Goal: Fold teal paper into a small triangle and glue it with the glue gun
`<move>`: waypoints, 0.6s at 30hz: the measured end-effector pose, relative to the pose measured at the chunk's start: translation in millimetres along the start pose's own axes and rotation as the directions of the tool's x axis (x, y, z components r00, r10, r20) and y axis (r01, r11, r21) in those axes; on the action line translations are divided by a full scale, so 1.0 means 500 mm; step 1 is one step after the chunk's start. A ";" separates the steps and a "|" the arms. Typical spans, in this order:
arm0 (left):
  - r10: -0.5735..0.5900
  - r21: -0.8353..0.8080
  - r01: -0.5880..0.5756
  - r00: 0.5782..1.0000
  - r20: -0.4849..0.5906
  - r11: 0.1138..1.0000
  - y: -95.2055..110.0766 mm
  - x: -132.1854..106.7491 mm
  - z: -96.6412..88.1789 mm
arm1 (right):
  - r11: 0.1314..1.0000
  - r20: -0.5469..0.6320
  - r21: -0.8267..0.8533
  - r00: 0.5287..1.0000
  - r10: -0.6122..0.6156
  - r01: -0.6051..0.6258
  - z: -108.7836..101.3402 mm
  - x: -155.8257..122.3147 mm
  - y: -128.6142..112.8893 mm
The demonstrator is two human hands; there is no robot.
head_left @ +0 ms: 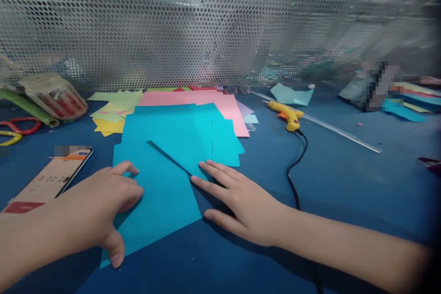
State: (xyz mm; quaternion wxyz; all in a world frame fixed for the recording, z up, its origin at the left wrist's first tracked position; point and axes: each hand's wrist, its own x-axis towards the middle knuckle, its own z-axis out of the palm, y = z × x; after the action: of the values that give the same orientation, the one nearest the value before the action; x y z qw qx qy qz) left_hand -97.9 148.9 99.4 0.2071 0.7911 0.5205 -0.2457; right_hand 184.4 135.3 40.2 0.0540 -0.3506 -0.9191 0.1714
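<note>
- Blue paper (161, 211): several sheets lying overlapped on the table (344, 193), in front of the person and between both hands; a thin dark line slanting across toward the right hand, cannot tell whether slit or fold.
- Left hand (106, 202): over the left side of the near sheet, fingers bent, thumb well apart from them near the lower left corner; cannot tell how firmly pressed.
- Right hand (244, 202): palm down, fingers spread flat, index fingertip at the sheet's right edge where the dark line ends, thumb just beside the near right corner; nothing gripped.
- Behind the blue: pink paper (229, 105), with yellow scraps (109, 126) to the left.
- Right of the papers: yellow glue gun (287, 115) with black cord (292, 165), and a clear strip (344, 134) slanting past.
- Left: phone (43, 183) partly under the forearm in view, scissors (37, 125), green roll (29, 109) and jar (55, 96) farther back.
</note>
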 end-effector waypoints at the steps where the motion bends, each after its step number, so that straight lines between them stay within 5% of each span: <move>1: -0.007 -0.023 0.007 1.000 -0.001 1.000 -0.003 -0.003 0.003 | 1.000 -0.005 -0.015 1.000 0.024 -0.024 0.000 0.000 0.001; 9: -0.054 -0.107 0.054 0.999 0.006 0.993 -0.015 -0.013 0.014 | 0.925 -0.303 -0.317 0.946 0.112 -0.211 0.002 -0.006 0.062; 18: -0.093 -0.105 0.094 0.996 0.019 0.990 -0.006 -0.013 0.009 | 0.977 -0.255 -0.199 0.959 -0.125 0.075 0.002 -0.004 0.046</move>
State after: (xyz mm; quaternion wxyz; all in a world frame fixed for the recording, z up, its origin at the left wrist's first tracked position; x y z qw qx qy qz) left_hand -103.4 142.8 99.5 0.2404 0.7520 0.5679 -0.2327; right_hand 200.0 149.6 31.2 0.1523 -0.3268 -0.9322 0.0323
